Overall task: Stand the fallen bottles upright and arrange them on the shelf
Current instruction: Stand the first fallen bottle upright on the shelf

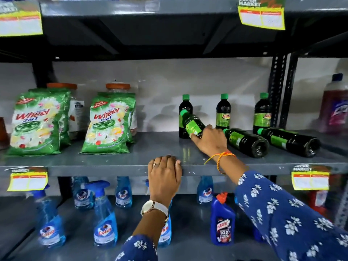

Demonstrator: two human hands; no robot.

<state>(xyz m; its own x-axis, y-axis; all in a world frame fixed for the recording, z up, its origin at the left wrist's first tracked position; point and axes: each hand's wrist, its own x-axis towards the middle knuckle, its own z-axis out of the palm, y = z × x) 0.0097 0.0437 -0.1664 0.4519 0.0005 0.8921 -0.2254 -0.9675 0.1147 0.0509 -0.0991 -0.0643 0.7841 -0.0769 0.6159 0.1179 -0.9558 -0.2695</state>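
On the grey middle shelf [113,161] stand three dark bottles with green caps: one at the left [184,106], one in the middle [223,112], one at the right [262,112]. My right hand [211,141] grips a fourth dark bottle [191,122], tilted with its cap up and to the left, in front of the left standing one. Two more dark bottles lie on their sides to the right, the nearer [246,141] beside my wrist, the other [290,141] further right. My left hand [164,173] rests flat on the shelf's front edge.
Two green Wheel detergent bags [37,121] [109,123] stand at the left of the same shelf with orange-lidded jars behind. A pink-liquid bottle [335,106] stands beyond the upright post [278,91]. Blue spray bottles [104,219] and a Harpic bottle [223,221] fill the lower shelf.
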